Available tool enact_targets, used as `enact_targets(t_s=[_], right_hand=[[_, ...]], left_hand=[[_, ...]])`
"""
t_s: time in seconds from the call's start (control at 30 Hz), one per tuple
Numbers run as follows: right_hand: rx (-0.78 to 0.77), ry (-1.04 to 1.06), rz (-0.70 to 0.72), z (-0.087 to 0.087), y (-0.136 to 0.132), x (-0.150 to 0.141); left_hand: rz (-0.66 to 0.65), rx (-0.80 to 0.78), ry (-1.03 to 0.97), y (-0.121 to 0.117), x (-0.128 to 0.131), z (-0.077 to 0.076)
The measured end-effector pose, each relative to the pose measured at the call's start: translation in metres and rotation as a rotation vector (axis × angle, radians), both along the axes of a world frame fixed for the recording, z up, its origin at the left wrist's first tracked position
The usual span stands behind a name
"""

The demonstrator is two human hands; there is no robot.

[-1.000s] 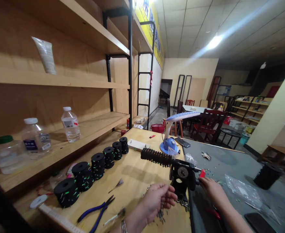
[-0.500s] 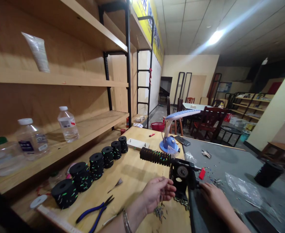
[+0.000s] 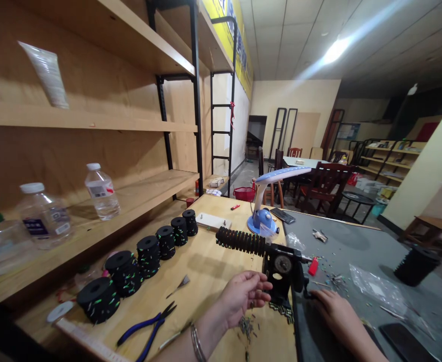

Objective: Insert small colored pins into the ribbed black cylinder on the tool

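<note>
A black hand-cranked winder (image 3: 281,269) is fixed at the seam between the wooden and grey tabletops. On its shaft, a ridged black spool (image 3: 240,240) with small coloured specks points left. My left hand (image 3: 245,295) is just left of the winder and below the spool, palm turned up. Its thumb and forefinger are pinched together; whatever is between them is too fine to make out. My right hand (image 3: 330,305) lies low on the right, with its fingertips closed on the crank handle (image 3: 308,295). Small loose bits (image 3: 247,327) lie below my left hand.
Several black spools (image 3: 98,300) stand in a row on the left. Blue-handled pliers (image 3: 147,332) and a small brush (image 3: 179,285) lie nearby. Behind the winder is a blue desk lamp (image 3: 262,223). A plastic bag (image 3: 377,286) and another black spool (image 3: 417,265) are on the right.
The crank handle has turned slightly downward, with my right hand on it. My left hand keeps nearly the same place beside the winder. The view has shifted a little.
</note>
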State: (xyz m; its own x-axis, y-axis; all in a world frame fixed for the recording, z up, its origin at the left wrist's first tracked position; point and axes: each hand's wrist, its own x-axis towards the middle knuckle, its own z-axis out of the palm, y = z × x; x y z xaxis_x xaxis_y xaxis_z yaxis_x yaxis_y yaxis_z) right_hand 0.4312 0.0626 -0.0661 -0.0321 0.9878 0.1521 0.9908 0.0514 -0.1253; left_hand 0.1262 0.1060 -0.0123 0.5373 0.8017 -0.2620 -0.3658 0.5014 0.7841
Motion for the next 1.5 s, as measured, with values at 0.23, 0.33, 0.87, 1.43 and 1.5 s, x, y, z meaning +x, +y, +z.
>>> enact_targets(t_s=[0.23, 0.33, 0.87, 1.43, 1.5], right_hand=[[0.022, 0.028, 0.008, 0.001, -0.011, -0.002], [0.024, 0.042, 0.014, 0.003, -0.017, -0.005], [0.07, 0.121, 0.041, 0.006, -0.03, -0.006], [0.084, 0.175, 0.037, 0.003, -0.032, -0.007], [0.091, 0.187, 0.038, 0.002, -0.032, -0.007]], left_hand=[[0.019, -0.024, 0.015, 0.0, 0.003, 0.004], [0.026, -0.033, 0.024, 0.0, 0.004, 0.002], [0.051, 0.029, 0.016, 0.004, 0.008, 0.001], [0.04, -0.208, 0.007, -0.032, 0.012, -0.009], [0.042, -0.245, 0.008, -0.037, 0.013, -0.01]])
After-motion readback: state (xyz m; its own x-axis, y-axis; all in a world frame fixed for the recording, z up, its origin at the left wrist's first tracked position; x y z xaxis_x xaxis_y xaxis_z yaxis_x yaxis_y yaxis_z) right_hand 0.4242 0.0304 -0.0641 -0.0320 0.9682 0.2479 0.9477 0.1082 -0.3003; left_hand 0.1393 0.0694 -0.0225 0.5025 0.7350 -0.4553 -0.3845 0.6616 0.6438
